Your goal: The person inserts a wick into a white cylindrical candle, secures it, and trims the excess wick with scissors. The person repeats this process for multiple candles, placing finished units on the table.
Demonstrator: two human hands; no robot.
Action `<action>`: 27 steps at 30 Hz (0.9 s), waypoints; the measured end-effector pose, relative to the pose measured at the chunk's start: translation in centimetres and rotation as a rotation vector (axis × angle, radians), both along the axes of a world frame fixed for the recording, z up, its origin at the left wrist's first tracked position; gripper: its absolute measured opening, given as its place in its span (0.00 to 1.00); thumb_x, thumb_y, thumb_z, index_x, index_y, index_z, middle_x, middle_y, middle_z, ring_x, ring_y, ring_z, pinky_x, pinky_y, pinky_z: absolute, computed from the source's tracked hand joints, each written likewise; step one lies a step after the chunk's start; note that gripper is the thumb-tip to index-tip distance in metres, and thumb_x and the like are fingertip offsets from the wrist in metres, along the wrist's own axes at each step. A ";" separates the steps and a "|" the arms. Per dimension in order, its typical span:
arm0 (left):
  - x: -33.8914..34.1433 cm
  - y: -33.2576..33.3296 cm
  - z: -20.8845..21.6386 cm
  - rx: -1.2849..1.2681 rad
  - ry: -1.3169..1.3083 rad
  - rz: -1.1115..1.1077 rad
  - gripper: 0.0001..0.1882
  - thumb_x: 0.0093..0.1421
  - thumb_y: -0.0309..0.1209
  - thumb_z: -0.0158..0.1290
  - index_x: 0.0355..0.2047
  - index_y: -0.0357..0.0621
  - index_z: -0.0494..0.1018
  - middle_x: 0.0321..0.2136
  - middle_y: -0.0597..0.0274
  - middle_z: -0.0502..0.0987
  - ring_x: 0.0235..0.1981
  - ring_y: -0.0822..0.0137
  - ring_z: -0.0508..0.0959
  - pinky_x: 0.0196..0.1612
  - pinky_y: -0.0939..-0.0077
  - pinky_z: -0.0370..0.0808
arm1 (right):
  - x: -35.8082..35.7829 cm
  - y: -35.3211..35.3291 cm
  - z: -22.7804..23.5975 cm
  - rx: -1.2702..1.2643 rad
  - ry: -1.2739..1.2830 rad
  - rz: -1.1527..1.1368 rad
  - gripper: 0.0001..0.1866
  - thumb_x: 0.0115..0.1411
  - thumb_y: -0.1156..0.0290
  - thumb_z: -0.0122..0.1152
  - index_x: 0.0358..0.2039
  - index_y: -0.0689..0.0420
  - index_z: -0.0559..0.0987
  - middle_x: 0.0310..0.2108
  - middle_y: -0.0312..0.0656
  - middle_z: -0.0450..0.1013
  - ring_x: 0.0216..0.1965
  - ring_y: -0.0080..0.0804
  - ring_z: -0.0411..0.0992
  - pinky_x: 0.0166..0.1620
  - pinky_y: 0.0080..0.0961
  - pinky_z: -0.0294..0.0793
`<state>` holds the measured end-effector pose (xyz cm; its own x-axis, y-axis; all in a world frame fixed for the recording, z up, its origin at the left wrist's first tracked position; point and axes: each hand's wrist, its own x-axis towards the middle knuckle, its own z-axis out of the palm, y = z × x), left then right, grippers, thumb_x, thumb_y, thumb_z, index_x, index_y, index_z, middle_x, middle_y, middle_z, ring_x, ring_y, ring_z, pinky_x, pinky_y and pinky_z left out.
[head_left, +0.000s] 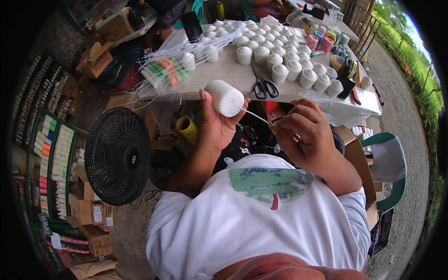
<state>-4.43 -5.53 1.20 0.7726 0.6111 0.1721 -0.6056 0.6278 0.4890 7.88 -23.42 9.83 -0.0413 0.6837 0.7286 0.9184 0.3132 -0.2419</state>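
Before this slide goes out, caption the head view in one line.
Left hand holds a white candle, right hand pinches its wick; scissors lie on the table beyond.

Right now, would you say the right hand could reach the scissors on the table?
Probably yes: the scissors lie beyond the right hand with nothing evident between, though it holds the white wick.

on the table (228,75), scissors (261,81) lie before candles (277,52), left of them probably wicks (168,57); a fan (116,156) stands further left.
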 end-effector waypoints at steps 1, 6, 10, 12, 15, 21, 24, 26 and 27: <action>0.0 0.0 0.0 0.009 0.006 0.008 0.36 0.57 0.62 0.46 0.49 0.41 0.67 0.39 0.52 0.77 0.42 0.54 0.79 0.41 0.68 0.83 | 0.0 0.0 0.0 0.000 0.003 0.001 0.07 0.46 0.75 0.67 0.26 0.56 0.76 0.24 0.39 0.69 0.32 0.41 0.69 0.42 0.35 0.68; 0.1 -0.5 0.3 0.087 0.059 0.052 0.35 0.57 0.62 0.46 0.49 0.43 0.66 0.40 0.54 0.77 0.42 0.54 0.79 0.41 0.68 0.83 | -0.1 -0.1 0.2 -0.002 0.011 -0.007 0.07 0.46 0.75 0.67 0.26 0.56 0.76 0.24 0.39 0.69 0.32 0.41 0.70 0.42 0.36 0.68; 0.1 -0.8 0.4 0.148 0.083 0.076 0.35 0.57 0.62 0.46 0.49 0.44 0.66 0.40 0.55 0.76 0.42 0.54 0.79 0.43 0.67 0.82 | -0.1 -0.1 0.3 -0.021 0.016 -0.012 0.07 0.47 0.75 0.67 0.25 0.55 0.76 0.24 0.39 0.69 0.31 0.41 0.70 0.42 0.36 0.68; 0.1 -0.9 0.4 0.174 0.088 0.089 0.35 0.57 0.62 0.45 0.50 0.44 0.66 0.40 0.55 0.76 0.42 0.54 0.79 0.44 0.66 0.81 | -0.1 -0.1 0.3 -0.031 0.021 -0.016 0.07 0.47 0.75 0.67 0.25 0.55 0.76 0.24 0.39 0.69 0.31 0.41 0.70 0.42 0.36 0.68; 0.1 -1.2 0.5 0.222 0.103 0.119 0.35 0.57 0.62 0.45 0.50 0.44 0.65 0.41 0.54 0.76 0.43 0.54 0.79 0.45 0.65 0.80 | -0.1 0.1 0.2 -0.048 0.025 -0.012 0.07 0.47 0.74 0.67 0.25 0.56 0.76 0.24 0.39 0.70 0.31 0.41 0.70 0.42 0.36 0.68; 0.3 -1.7 0.4 0.354 0.107 0.134 0.37 0.57 0.62 0.46 0.52 0.43 0.64 0.42 0.51 0.75 0.44 0.56 0.78 0.47 0.62 0.77 | -0.1 0.9 -0.4 0.006 0.007 -0.035 0.06 0.48 0.74 0.67 0.27 0.56 0.77 0.26 0.38 0.71 0.33 0.41 0.71 0.43 0.35 0.68; 0.5 -1.8 -0.1 0.401 0.099 0.160 0.37 0.57 0.61 0.48 0.52 0.42 0.63 0.42 0.50 0.75 0.43 0.57 0.77 0.48 0.61 0.75 | 0.2 1.3 -0.8 0.014 0.002 -0.034 0.07 0.48 0.73 0.67 0.28 0.56 0.78 0.26 0.38 0.72 0.34 0.40 0.71 0.43 0.34 0.68; 0.7 -1.8 -0.3 0.418 0.083 0.174 0.37 0.57 0.61 0.48 0.52 0.42 0.63 0.42 0.50 0.75 0.43 0.58 0.77 0.48 0.61 0.74 | 0.2 1.4 -0.9 -0.001 0.025 -0.048 0.07 0.48 0.73 0.67 0.29 0.55 0.79 0.26 0.38 0.73 0.33 0.39 0.71 0.42 0.33 0.68; 0.8 -1.8 -0.4 0.424 0.080 0.189 0.36 0.57 0.60 0.49 0.52 0.41 0.63 0.42 0.50 0.75 0.43 0.58 0.77 0.48 0.61 0.74 | 0.1 1.5 -1.0 -0.010 0.037 -0.055 0.07 0.48 0.73 0.67 0.29 0.55 0.79 0.26 0.38 0.73 0.33 0.39 0.71 0.42 0.33 0.68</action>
